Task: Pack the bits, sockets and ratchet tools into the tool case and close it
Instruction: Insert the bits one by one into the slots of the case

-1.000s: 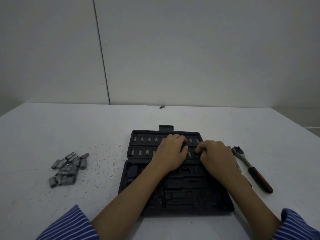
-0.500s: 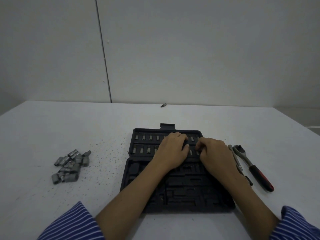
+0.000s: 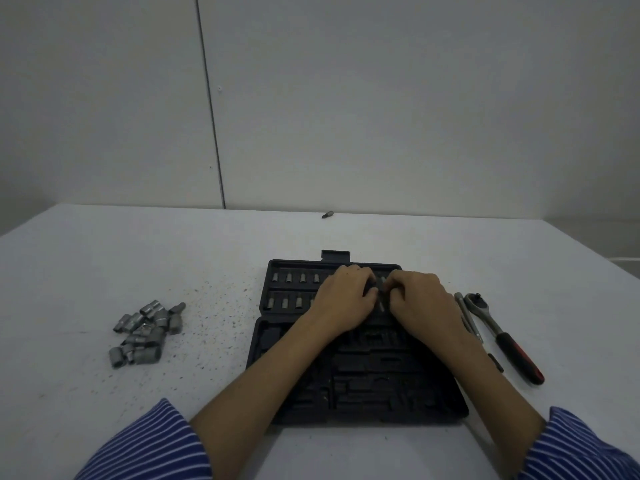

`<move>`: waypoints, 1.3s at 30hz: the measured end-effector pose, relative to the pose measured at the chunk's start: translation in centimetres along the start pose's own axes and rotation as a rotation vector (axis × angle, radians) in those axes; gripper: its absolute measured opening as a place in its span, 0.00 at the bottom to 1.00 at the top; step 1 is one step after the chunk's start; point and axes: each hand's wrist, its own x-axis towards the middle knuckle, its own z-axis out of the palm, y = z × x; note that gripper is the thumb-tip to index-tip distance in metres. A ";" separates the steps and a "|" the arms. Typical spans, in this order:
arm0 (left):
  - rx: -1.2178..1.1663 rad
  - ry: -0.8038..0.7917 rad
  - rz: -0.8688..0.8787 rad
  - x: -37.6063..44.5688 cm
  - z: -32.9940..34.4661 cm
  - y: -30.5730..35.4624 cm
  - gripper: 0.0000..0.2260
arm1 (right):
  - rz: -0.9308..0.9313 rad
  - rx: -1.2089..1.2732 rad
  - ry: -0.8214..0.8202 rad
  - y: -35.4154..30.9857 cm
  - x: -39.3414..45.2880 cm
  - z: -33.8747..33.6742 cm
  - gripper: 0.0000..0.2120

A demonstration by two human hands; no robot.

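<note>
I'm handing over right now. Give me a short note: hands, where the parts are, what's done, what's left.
Left hand and right hand: fingers curled over the bit rows in the open case; grip hidden.
Done: several bits seated.
Left: sockets piled left of the case, ratchet and extension bar to its right, one stray bit at the table's far edge. Then close the case.

The open tool case point(image 3: 353, 375) fills the middle of the surface point(image 3: 86, 271), and both forearms cross its near half, so the moulded recesses there are partly covered. The left hand point(image 3: 343, 299) and right hand point(image 3: 420, 299) sit close together over the far bit rows, blocking their right end. The heap of sockets point(image 3: 147, 329) lies well apart to the left, with bare surface between. The ratchet point(image 3: 502, 336) and a slim bar point(image 3: 467, 317) lie just beside the case's right edge. One stray bit point(image 3: 327, 214) lies near the far edge.
</note>
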 end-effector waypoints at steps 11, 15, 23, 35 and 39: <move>0.080 0.165 -0.090 1.4 -2.0 -2.5 0.11 | -0.030 0.072 -0.052 -2.2 4.0 0.7 0.12; 0.082 0.215 -0.142 2.5 -2.6 -3.8 0.13 | -0.032 0.078 -0.071 -3.4 6.2 1.3 0.12; 0.030 0.175 -0.276 4.9 -2.2 -6.4 0.13 | 0.000 0.085 -0.129 -4.3 9.9 3.8 0.11; -0.069 0.124 -0.325 9.9 -1.2 -9.6 0.11 | -0.027 0.017 -0.018 -3.5 10.5 7.2 0.15; -0.032 0.103 -0.312 11.9 -1.1 -9.8 0.13 | -0.071 -0.014 -0.010 -3.2 10.5 7.7 0.14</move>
